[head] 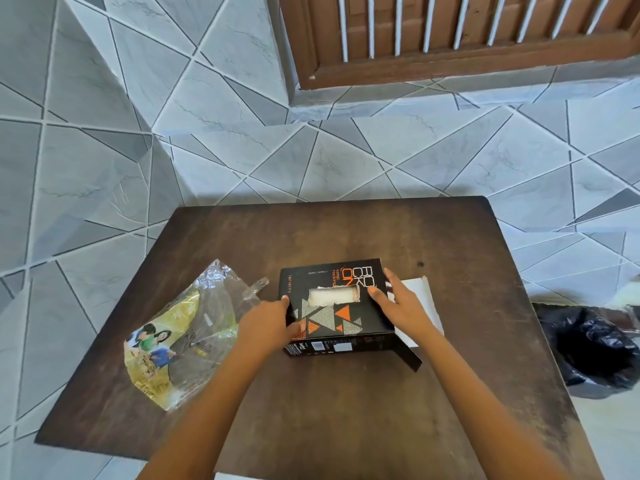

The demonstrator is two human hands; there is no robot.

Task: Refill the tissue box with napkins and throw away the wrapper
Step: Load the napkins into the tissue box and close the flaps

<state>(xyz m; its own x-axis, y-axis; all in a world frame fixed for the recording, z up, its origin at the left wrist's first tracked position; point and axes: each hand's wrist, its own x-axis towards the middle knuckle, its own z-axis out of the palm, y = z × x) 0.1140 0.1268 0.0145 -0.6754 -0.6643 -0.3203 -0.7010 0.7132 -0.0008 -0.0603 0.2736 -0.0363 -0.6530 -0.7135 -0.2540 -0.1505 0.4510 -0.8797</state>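
Grip: the left hand (273, 320) is pressing flat-fingered against the left end of the tissue box (337, 308), and the right hand (398, 299) is resting its spread fingers over the box's right top edge; both are bracing the box between them, neither curled fully round it.
Tissue box: it is lying flat near the middle of the bench (311, 393), black with orange and grey triangles, slot facing up.
Napkins: white napkins (334, 295) are showing through the slot, so the refill is looking done or close to it.
Right end: the flap (410, 358) is hanging open toward the viewer, and a white panel (417, 299) is showing behind the right hand; whether that is a flap lining or loose paper I cannot tell.
Handling: thin card, probably light and easy to dent; holding it by the two short ends looks safest, keeping pressure off the torn slot.
Wrapper: the clear and yellow plastic wrapper (180, 337) is lying crumpled on the bench just left of the box, its edge near the left hand; likely limp, slippery and crackly, best pinched in a bunch.
Bin: a black-lined bin (588, 351) is standing on the floor off the bench's right side.
Floor: grey geometric tiles (138, 168) are surrounding the bench.
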